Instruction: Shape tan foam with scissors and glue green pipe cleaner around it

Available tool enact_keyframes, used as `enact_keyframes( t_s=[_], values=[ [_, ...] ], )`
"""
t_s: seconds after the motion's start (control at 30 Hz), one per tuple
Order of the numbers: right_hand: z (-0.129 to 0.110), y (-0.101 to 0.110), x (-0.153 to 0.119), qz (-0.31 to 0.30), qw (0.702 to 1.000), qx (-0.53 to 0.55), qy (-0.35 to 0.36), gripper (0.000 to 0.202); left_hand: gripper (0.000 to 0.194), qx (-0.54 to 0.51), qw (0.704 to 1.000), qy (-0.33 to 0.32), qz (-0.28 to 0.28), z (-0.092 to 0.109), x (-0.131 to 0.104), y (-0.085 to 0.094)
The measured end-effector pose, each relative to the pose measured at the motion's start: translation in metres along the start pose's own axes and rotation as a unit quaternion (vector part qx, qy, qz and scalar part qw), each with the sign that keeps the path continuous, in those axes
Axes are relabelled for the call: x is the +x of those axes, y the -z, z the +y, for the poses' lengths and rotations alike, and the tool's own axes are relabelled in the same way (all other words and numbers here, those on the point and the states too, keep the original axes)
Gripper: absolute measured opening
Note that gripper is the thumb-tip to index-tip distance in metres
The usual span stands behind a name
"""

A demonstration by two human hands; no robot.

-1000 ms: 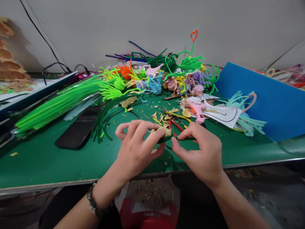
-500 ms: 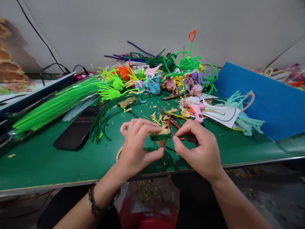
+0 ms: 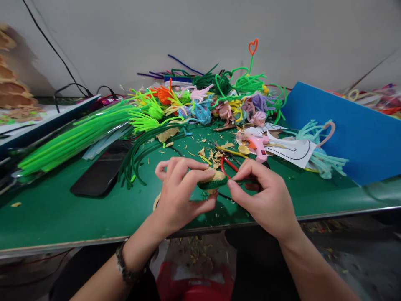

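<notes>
My left hand [image 3: 181,188] grips a small tan piece [image 3: 216,175] between its thumb below and its fingers above; what the piece is I cannot make out. A dark green pipe cleaner [image 3: 214,183] runs around the middle of that piece. On the right, my right hand [image 3: 263,192] pinches the pipe cleaner's free end between thumb and forefinger. Just behind the hands lie red-handled pliers [image 3: 231,164], partly hidden by my right hand. A pink glue gun [image 3: 259,147] rests farther back, on a white sheet [image 3: 291,151].
At the left lie a bag of bright green pipe cleaners [image 3: 78,138], a black phone [image 3: 98,171] and loose dark green stems [image 3: 134,154]. Colourful pipe-cleaner pieces [image 3: 200,104] heap along the wall. A blue board [image 3: 341,133] leans at the right. Tan scraps litter the green table [image 3: 56,221].
My right hand has shifted slightly right and down. The green pipe cleaner now curves lower around the tan piece, which has tilted a little in my left hand.
</notes>
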State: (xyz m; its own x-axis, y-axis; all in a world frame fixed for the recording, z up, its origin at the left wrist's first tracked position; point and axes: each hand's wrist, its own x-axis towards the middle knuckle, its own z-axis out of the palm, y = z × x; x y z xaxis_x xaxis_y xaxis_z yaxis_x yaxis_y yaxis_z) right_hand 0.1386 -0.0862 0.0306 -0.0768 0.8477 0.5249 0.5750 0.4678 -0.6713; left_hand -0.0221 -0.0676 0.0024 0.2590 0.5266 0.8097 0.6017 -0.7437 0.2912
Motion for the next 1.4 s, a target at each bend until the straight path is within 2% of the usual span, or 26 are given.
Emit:
enact_keyframes(
  t_s=[0.23,0.33,0.53,0.73,0.93,1.17,1.4],
  values=[
    [0.0035,-0.0008,0.0015,0.02,0.999,0.042,-0.024,0.012,0.031,-0.101,0.989,0.103,-0.032,0.0016,-0.0006,-0.0016],
    [0.0032,-0.0001,0.003,0.03,0.999,0.038,-0.017,0.013,0.03,-0.126,0.984,0.124,-0.034,0.0007,-0.0006,-0.0017],
    [-0.0016,0.0,0.0031,0.061,0.998,0.022,-0.004,0.021,0.029,-0.167,0.977,0.124,-0.04,-0.0007,-0.0005,-0.0023],
    [-0.0014,-0.0019,0.0026,0.065,0.998,0.019,-0.01,0.03,0.03,-0.129,0.985,0.106,-0.043,-0.0012,-0.0009,-0.0021],
    [0.0012,-0.005,0.0024,0.067,0.995,-0.051,0.051,0.015,0.031,-0.103,0.989,0.084,-0.06,-0.0009,-0.0021,-0.0036],
    [0.001,-0.0041,-0.0002,0.056,0.991,-0.09,0.079,0.016,0.031,-0.106,0.988,0.094,-0.063,-0.0024,-0.0022,-0.0036],
    [0.0001,-0.0023,-0.0012,0.082,0.984,-0.121,0.099,0.017,0.031,-0.104,0.989,0.089,-0.063,-0.0012,-0.0012,-0.0029]
  ],
)
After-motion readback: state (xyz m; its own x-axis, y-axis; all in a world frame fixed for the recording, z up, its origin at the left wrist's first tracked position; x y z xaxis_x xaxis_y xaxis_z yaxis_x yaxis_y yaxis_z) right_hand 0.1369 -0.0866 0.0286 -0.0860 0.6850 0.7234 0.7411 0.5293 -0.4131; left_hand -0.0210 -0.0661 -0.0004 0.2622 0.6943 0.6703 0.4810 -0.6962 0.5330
